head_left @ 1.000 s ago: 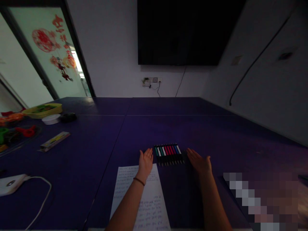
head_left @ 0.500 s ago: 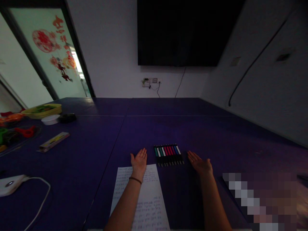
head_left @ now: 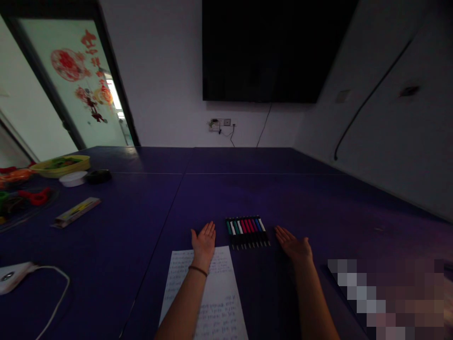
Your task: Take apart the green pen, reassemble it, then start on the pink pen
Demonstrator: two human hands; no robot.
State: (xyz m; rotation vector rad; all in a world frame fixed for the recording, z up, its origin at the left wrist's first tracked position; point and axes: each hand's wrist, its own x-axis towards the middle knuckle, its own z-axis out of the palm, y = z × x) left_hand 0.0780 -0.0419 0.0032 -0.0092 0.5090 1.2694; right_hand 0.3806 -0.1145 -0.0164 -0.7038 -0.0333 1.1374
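Observation:
A row of several pens [head_left: 247,231] with green, white, red and blue barrels lies side by side on the dark purple table [head_left: 247,189]. My left hand [head_left: 203,241] rests left of the pens, fingers stretched out, holding nothing, its wrist over a handwritten sheet of paper [head_left: 208,297]. Just to the right of the pens is my right hand [head_left: 293,244], also flat and open, holding nothing. Neither hand touches the pens.
At the far left stand a yellow tray [head_left: 60,165], a white lid [head_left: 72,178], a dark round object [head_left: 99,175], red scissors [head_left: 35,196] and a flat packet [head_left: 76,212]. A white device with a cable [head_left: 14,274] lies near left. A black screen [head_left: 272,47] hangs on the wall.
Both hands have drawn back from the sides of the pen row, the left one farther left. The view has tilted slightly.

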